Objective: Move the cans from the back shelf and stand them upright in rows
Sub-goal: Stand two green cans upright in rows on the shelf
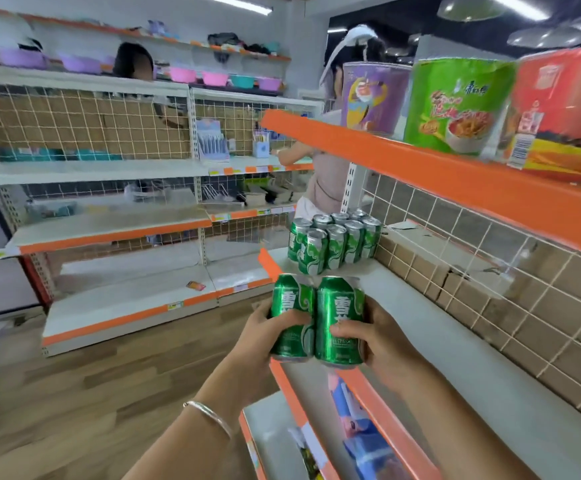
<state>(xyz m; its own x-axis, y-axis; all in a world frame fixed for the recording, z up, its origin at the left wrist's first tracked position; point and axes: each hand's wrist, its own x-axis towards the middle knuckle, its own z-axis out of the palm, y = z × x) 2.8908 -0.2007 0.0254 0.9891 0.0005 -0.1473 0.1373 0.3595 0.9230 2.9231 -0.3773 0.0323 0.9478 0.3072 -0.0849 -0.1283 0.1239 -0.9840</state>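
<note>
Head view is showing the shelf [455, 341], a white board with an orange lip, running away along the right in front of a mesh [490, 271] back panel. The top shelf [420, 168] above it is carrying three noodle cups [455, 105], purple, green and red, standing upright side by side. The lower shelf [271, 438] is holding blue and pink packets [362, 448], too blurred to identify.

At the far end of the shelf, the block [334, 240] of green cans is standing upright in rows, cans touching, close to the mesh. It is likely setting the pattern that new cans are to extend.

The pair [339, 320] of green cans is being held upright, side by side and touching, over the shelf's lip, nearer the camera than the block and apart from it. Pressing them together is probably letting both go down as one unit. Whether more cans are sitting behind the pair cannot be told.

The left hand [265, 327] is wrapping the outer side of the left can. The right hand [382, 341] is wrapping the right can, thumb across its front. Both are gripping closed on the pair.

A bracelet [209, 415] is sitting on the left wrist.
</note>
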